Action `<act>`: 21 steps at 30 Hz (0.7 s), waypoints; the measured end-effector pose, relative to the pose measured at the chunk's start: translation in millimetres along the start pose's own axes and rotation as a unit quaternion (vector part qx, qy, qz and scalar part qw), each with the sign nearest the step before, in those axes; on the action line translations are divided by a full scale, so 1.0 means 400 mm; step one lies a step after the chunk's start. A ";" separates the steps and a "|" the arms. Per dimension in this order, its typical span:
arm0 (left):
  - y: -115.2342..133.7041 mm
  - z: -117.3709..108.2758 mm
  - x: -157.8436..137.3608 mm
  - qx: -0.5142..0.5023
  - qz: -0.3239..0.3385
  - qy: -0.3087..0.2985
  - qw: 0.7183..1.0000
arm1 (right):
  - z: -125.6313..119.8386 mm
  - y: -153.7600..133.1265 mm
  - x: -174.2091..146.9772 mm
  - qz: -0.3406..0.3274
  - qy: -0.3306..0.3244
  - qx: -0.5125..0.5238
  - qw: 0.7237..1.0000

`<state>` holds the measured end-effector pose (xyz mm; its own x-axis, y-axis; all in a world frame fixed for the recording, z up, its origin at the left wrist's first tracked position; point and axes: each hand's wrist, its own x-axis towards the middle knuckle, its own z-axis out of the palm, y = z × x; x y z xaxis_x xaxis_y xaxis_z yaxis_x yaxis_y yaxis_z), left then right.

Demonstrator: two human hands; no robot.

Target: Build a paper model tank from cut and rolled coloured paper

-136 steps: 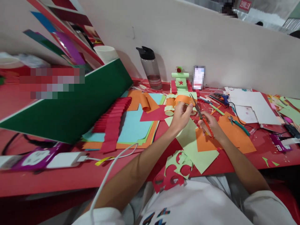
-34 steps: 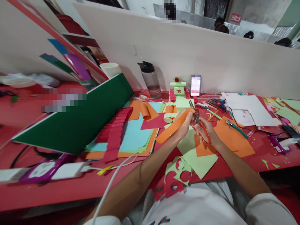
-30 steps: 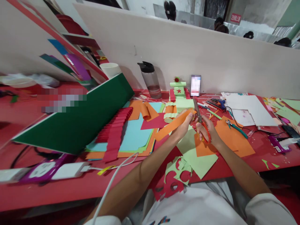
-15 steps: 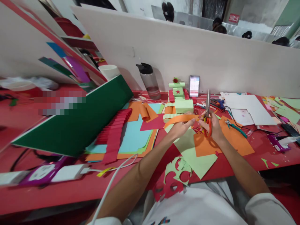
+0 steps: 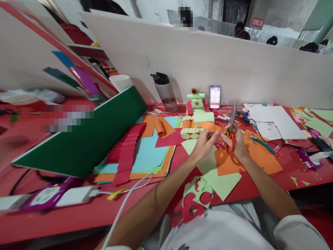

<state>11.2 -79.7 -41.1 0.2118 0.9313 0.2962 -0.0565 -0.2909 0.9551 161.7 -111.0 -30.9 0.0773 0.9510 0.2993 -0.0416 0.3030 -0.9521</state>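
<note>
My left hand (image 5: 206, 145) is closed in a pinch at the near edge of an orange paper strip (image 5: 210, 126), which arches up behind the fingers. Scissors (image 5: 233, 116) with orange handles sit in my closed right hand (image 5: 238, 143), blades pointing up and away. The fingertips of both hands are close together, and what lies between them is too small to make out. Just left of the strip, a paper model (image 5: 204, 118) of green and orange rolls stands with a red star on it. Orange sheets (image 5: 249, 159) and a pale green sheet (image 5: 223, 184) lie under my hands.
A bottle (image 5: 166, 93) and a phone (image 5: 214, 97) stand against the white partition. Left are a pleated red strip (image 5: 127, 149), stacked coloured paper (image 5: 151, 152) and a slanted green board (image 5: 85, 135). Teal pliers (image 5: 262, 143) lie right; a white cable (image 5: 122, 205) crosses the front left.
My left hand has shifted slightly down and its fingers have curled in. The orange strip's left end has drawn back rightward and now arches. The scissors have tilted a little to the right.
</note>
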 end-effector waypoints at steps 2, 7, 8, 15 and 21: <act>0.000 0.001 -0.003 -0.018 0.007 -0.011 1.000 | 0.002 0.001 0.000 -0.001 -0.009 0.000 1.000; 0.009 -0.010 -0.001 -0.042 0.034 0.012 0.998 | 0.002 0.002 -0.003 0.023 -0.056 -0.002 0.998; 0.013 -0.015 0.002 -0.041 0.039 0.024 0.998 | 0.000 0.001 -0.004 0.034 -0.075 -0.007 0.997; 0.028 -0.047 0.028 -0.034 0.066 0.078 0.994 | -0.012 0.013 -0.006 0.042 -0.184 -0.052 0.981; 0.032 -0.043 0.023 -0.022 0.060 0.082 0.995 | -0.006 0.028 -0.009 0.056 -0.185 -0.084 0.978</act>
<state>-4.6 -71.1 -26.0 0.0395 0.9145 0.4026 -0.1152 -0.3961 0.9110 163.5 -111.2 -42.9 -0.2852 0.9440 0.1660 0.1376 0.2118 -0.9676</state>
